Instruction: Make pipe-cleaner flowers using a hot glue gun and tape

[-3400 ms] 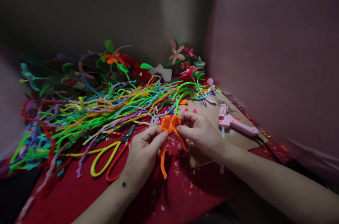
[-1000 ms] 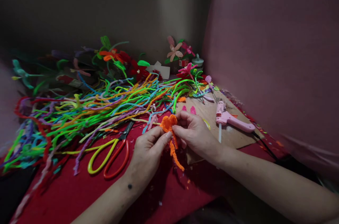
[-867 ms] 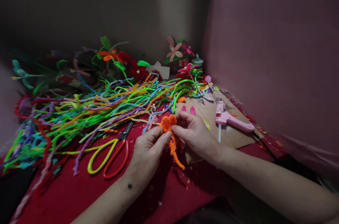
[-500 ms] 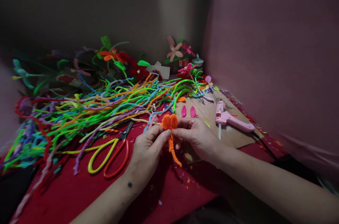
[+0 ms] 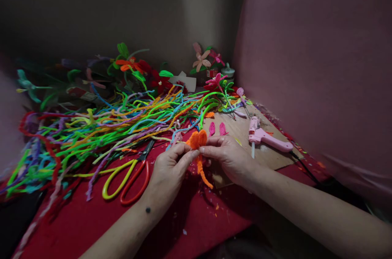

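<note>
Both hands pinch an orange pipe-cleaner piece (image 5: 197,140) with two looped petals on top and a twisted tail hanging below. My left hand (image 5: 169,169) grips it from the left with thumb and forefinger closed. My right hand (image 5: 227,158) grips it from the right, fingers curled. They hold it just above the red cloth (image 5: 92,218), at the near edge of a brown cardboard sheet (image 5: 269,155).
A big heap of coloured pipe cleaners (image 5: 101,124) fills the left and middle. Scissors with yellow and red handles (image 5: 127,177) lie left of my hands. A pink glue gun (image 5: 266,138) and two pink petals (image 5: 217,128) rest on the cardboard. Finished flowers (image 5: 203,61) stand at the back.
The two orange tails, apart 3.4 s ago, are now twisted into one. The loops sit closer together, and my hands have shifted slightly while still pinching the piece.
</note>
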A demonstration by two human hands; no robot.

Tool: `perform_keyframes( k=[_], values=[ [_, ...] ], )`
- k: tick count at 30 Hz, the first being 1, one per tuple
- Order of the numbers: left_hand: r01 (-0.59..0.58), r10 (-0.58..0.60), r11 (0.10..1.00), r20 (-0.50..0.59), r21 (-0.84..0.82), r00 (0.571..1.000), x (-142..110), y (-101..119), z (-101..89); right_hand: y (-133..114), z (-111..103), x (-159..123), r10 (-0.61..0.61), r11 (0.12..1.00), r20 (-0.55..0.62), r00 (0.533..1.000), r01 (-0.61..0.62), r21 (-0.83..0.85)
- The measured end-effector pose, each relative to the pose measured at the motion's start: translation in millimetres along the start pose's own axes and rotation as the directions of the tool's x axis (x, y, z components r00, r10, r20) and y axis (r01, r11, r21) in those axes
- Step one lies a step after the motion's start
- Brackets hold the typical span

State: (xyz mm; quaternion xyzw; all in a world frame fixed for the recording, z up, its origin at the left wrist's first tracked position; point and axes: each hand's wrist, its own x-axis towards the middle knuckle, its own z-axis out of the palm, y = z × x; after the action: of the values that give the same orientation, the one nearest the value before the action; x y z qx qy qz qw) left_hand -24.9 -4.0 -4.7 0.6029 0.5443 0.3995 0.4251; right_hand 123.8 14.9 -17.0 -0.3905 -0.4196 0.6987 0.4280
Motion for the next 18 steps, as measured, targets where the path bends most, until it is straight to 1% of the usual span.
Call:
perform_keyframes(
  k=[4,8,11,14,18],
  values=[
    [0.005,-0.005,1.0,0.009,0.015,1.0,2.1,0.1,-0.6,-0.8,0.6,-0.3,-0.011,1.0,0.0,1.0,0.011,0.011],
    [0.022,-0.025,0.995,-0.036,-0.1,0.999,3.7,1.4,1.1,-1.9,2.0,-1.3,-0.026,0.999,0.009,1.0,0.026,0.022],
    [0.024,-0.03,0.985,-0.034,-0.172,0.999,3.4,3.4,2.3,-1.1,1.9,-1.6,-0.019,1.0,0.008,1.0,0.019,0.016],
    [0.011,-0.017,0.983,-0.031,-0.182,0.999,2.2,3.9,2.9,1.6,0.9,-1.1,-0.004,1.0,0.005,1.0,0.004,-0.014],
    [-0.025,0.017,0.988,-0.052,-0.151,0.998,0.6,1.5,3.0,3.7,0.7,-0.7,0.011,0.999,-0.02,1.0,-0.012,-0.052]
  ],
)
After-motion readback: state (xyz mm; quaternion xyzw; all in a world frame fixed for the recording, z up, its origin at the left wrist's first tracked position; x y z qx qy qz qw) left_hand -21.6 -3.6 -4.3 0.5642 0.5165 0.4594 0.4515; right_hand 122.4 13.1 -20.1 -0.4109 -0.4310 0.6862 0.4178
